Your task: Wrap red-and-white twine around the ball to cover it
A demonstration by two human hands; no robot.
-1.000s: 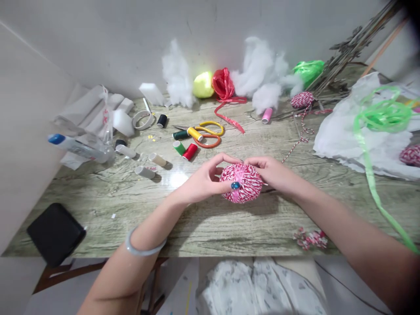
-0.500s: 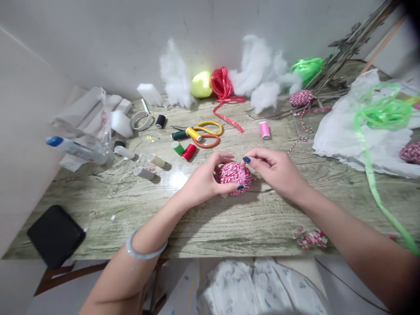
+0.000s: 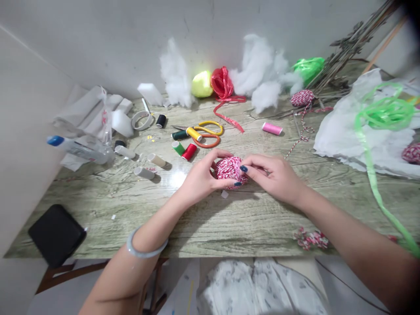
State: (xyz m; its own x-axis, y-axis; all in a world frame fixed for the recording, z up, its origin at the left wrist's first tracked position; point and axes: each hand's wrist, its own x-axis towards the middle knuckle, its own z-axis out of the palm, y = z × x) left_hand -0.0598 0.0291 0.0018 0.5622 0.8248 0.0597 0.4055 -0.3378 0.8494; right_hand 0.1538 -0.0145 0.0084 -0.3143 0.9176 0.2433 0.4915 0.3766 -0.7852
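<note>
A ball of red-and-white twine rests between both hands at the middle of the wooden table. My left hand wraps it from the left, thumb underneath and fingers curled over the top. From the right, my right hand pinches the ball with thumb and fingertips. A small white scrap lies on the table just below the ball.
Thread spools, yellow-orange scissors, a pink spool and a tape ring lie behind. White stuffing, ribbon balls, a second twine ball and dry twigs line the wall. Green ribbon on a white bag right; a black pouch front left.
The twine ball and both hands moved slightly away and left across the table. My right hand shifted its pinch on the ball. The pink spool has rolled rightward.
</note>
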